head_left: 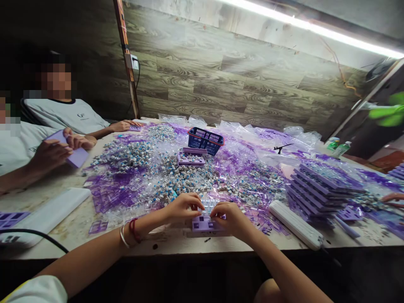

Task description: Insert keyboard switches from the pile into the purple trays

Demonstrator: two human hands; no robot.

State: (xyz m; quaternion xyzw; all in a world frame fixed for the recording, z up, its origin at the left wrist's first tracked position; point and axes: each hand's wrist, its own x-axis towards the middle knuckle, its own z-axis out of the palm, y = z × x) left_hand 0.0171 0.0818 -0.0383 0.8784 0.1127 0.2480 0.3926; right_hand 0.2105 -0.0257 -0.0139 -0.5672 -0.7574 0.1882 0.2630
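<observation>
Crowding a square-holed purple panel (203,227)

The left hand (187,206) curled beside the panel's far left corner; whether its fingers grasped anything, I couldn't tell. The panel lay on their near side, long axis running left to right. The right hand (232,216), nearer, overlapped the panel's right end, fingers bunched, any grip hidden.

Your right fingers (218,208) hide part of purple panel (201,226). Grey-blue bits (176,184) beyond your fingers: too small to tell apart. Far right of them, co-worker's hand (393,196) cut off.
</observation>
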